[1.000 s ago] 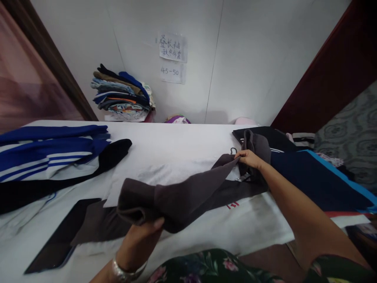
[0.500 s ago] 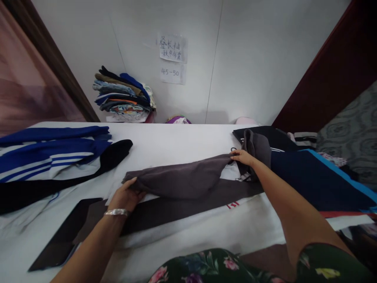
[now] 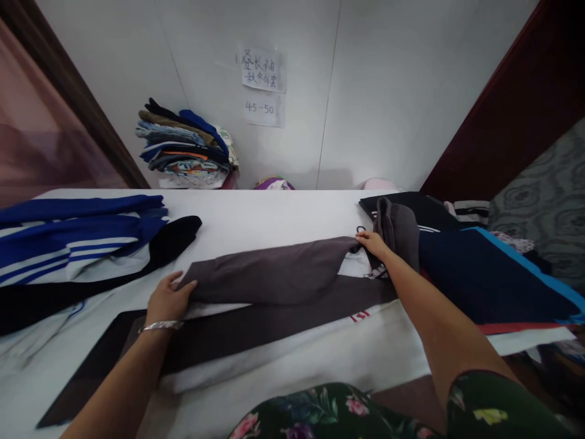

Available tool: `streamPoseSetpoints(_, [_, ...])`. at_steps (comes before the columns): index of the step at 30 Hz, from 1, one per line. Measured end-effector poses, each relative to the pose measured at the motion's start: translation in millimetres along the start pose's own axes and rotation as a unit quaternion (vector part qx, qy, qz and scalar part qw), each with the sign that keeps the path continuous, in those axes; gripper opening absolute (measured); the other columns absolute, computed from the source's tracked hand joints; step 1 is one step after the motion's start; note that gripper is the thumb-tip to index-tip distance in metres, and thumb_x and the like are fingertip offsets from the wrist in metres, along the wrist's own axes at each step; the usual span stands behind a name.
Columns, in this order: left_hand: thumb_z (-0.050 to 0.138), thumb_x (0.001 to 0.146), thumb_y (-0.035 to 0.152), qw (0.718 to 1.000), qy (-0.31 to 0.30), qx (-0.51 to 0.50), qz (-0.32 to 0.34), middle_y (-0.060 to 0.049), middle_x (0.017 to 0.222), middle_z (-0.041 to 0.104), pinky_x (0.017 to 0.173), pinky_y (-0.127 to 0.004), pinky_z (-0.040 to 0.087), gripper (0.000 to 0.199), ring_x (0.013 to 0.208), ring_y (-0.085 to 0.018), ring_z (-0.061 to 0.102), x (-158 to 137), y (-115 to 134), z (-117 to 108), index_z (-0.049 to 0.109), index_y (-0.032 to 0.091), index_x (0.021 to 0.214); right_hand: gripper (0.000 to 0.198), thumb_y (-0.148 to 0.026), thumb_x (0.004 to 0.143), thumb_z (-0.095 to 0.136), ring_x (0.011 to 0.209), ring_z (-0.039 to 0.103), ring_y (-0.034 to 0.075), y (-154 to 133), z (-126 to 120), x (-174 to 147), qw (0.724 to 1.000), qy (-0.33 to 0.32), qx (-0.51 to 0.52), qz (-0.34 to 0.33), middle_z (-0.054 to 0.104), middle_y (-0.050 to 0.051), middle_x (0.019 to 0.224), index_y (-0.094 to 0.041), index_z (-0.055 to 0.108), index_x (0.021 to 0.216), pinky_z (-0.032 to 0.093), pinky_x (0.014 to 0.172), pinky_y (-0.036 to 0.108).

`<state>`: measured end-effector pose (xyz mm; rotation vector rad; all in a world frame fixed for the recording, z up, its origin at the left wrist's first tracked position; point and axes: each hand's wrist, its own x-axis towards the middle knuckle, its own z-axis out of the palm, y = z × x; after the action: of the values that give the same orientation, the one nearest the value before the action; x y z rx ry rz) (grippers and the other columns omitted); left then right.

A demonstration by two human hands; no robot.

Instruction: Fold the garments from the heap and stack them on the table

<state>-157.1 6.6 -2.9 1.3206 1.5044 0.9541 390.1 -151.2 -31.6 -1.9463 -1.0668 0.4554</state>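
Note:
A grey-and-white hooded jacket point(image 3: 274, 274) lies spread across the table, one dark grey sleeve laid lengthwise over its body. Its bunched hood point(image 3: 400, 231) is at the right end, beside a small black cord loop. At the cuff end of the sleeve, my left hand point(image 3: 169, 299) has the fabric between thumb and fingers. My right hand point(image 3: 372, 244) pinches the sleeve's upper edge by the shoulder, close to the hood. Red lettering shows on the white part of the jacket. Under my left forearm lies a flat dark board-like piece point(image 3: 95, 372).
Blue, white and black garments point(image 3: 91, 244) cover the table's left side. Folded navy and black clothes point(image 3: 479, 274) lie to the right. Against the wall, a tall stack of folded clothes point(image 3: 187, 146) stands behind the white table point(image 3: 274, 213). Paper signs point(image 3: 262, 85) hang above.
My left hand has slid left along the sleeve to its cuff end, and the sleeve now lies straighter and flatter. My right hand keeps its pinch near the hood.

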Motion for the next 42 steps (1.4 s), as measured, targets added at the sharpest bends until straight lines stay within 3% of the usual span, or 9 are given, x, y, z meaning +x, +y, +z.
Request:
streamPoseSetpoints(3, [0.067, 0.069, 0.032, 0.950, 0.074, 0.252, 0.168, -0.006, 0.111, 0.065, 0.104, -0.059, 0.038, 0.039, 0.115, -0.037, 0.055, -4.3, 8.6, -1.3, 0.056, 0.024, 0.105, 0.040, -0.053, 0.072, 0.059, 0.090, 0.063, 0.022, -0.6, 2.0, -1.2, 1.000, 0.018, -0.020, -0.003, 0.071, 0.005, 0.087, -0.017, 0.070, 0.085, 0.046, 0.089, 0.035])
streamPoseSetpoints(8, [0.052, 0.081, 0.042, 0.862, 0.024, 0.331, 0.383, -0.014, 0.134, 0.054, 0.110, -0.052, 0.032, 0.038, 0.128, -0.034, 0.045, -16.6, 30.7, 26.0, 0.059, 0.020, 0.111, 0.054, -0.058, 0.084, 0.042, 0.102, 0.061, 0.025, -12.7, 3.0, -5.1, 0.996, 0.071, -0.050, -0.025, 0.070, 0.009, 0.102, -0.015, 0.068, 0.102, 0.045, 0.094, 0.038])
streamPoseSetpoints(13, [0.048, 0.083, 0.044, 0.800, -0.087, 0.441, 0.398, -0.016, 0.145, 0.045, 0.113, -0.056, 0.018, 0.051, 0.140, -0.034, 0.030, -19.8, 16.2, 60.1, 0.057, 0.017, 0.125, 0.054, -0.049, 0.087, 0.049, 0.136, 0.036, 0.025, -21.8, 18.5, -29.3, 0.981, 0.067, -0.136, -0.120, 0.045, 0.011, 0.146, -0.019, 0.055, 0.130, 0.027, 0.113, 0.040])
streamPoseSetpoints(19, [0.042, 0.088, 0.045, 0.746, -0.134, 0.549, 0.351, -0.016, 0.146, 0.044, 0.111, -0.054, 0.023, 0.057, 0.140, -0.031, 0.032, -14.9, -5.6, 68.1, 0.051, 0.015, 0.135, 0.044, -0.039, 0.090, 0.047, 0.128, 0.048, 0.025, -2.3, 24.5, -47.3, 0.972, 0.008, -0.228, -0.061, 0.056, 0.010, 0.135, -0.022, 0.056, 0.129, 0.036, 0.108, 0.043])
streamPoseSetpoints(23, [0.039, 0.090, 0.045, 0.743, -0.136, 0.563, 0.335, -0.015, 0.148, 0.041, 0.112, -0.053, 0.021, 0.058, 0.142, -0.029, 0.029, -18.4, -1.3, 67.5, 0.047, 0.014, 0.139, 0.047, -0.040, 0.091, 0.042, 0.136, 0.038, 0.030, -15.5, 25.8, -51.5, 0.971, 0.034, -0.232, -0.051, 0.047, 0.015, 0.143, -0.018, 0.053, 0.131, 0.030, 0.110, 0.052])
streamPoseSetpoints(28, [0.036, 0.093, 0.048, 0.749, -0.146, 0.566, 0.311, -0.013, 0.151, 0.038, 0.114, -0.051, 0.017, 0.059, 0.143, -0.027, 0.026, -28.8, 4.9, 69.2, 0.044, 0.015, 0.142, 0.050, -0.045, 0.094, 0.039, 0.144, 0.022, 0.030, -87.1, 66.6, -75.1, 0.949, 0.046, -0.210, -0.232, 0.036, 0.012, 0.151, -0.022, 0.047, 0.138, 0.019, 0.113, 0.057])
streamPoseSetpoints(32, [0.035, 0.093, 0.052, 0.765, -0.150, 0.552, 0.296, -0.011, 0.152, 0.036, 0.116, -0.051, 0.014, 0.060, 0.143, -0.026, 0.024, -34.4, 5.2, 69.3, 0.042, 0.018, 0.143, 0.052, -0.049, 0.094, 0.038, 0.144, 0.021, 0.029, -126.0, 112.0, -95.8, 0.926, -0.043, -0.214, -0.309, 0.034, 0.009, 0.153, -0.026, 0.044, 0.140, 0.016, 0.114, 0.057])
streamPoseSetpoints(36, [0.033, 0.094, 0.054, 0.780, -0.134, 0.541, 0.284, -0.009, 0.152, 0.037, 0.115, -0.057, 0.006, 0.059, 0.143, -0.026, 0.024, -37.5, 1.8, 67.9, 0.043, 0.023, 0.142, 0.056, -0.054, 0.091, 0.041, 0.140, 0.030, 0.031, -111.5, 143.5, -103.5, 0.917, -0.160, -0.279, -0.235, 0.041, 0.011, 0.149, -0.026, 0.047, 0.139, 0.020, 0.112, 0.059])
streamPoseSetpoints(42, [0.035, 0.092, 0.057, 0.801, -0.113, 0.510, 0.291, -0.007, 0.150, 0.041, 0.114, -0.062, 0.005, 0.058, 0.142, -0.028, 0.026, -37.8, -7.0, 70.9, 0.046, 0.025, 0.139, 0.056, -0.055, 0.091, 0.039, 0.139, 0.033, 0.030, -76.7, 149.9, -100.4, 0.916, -0.136, -0.285, -0.249, 0.043, 0.009, 0.147, -0.026, 0.048, 0.139, 0.027, 0.111, 0.057])
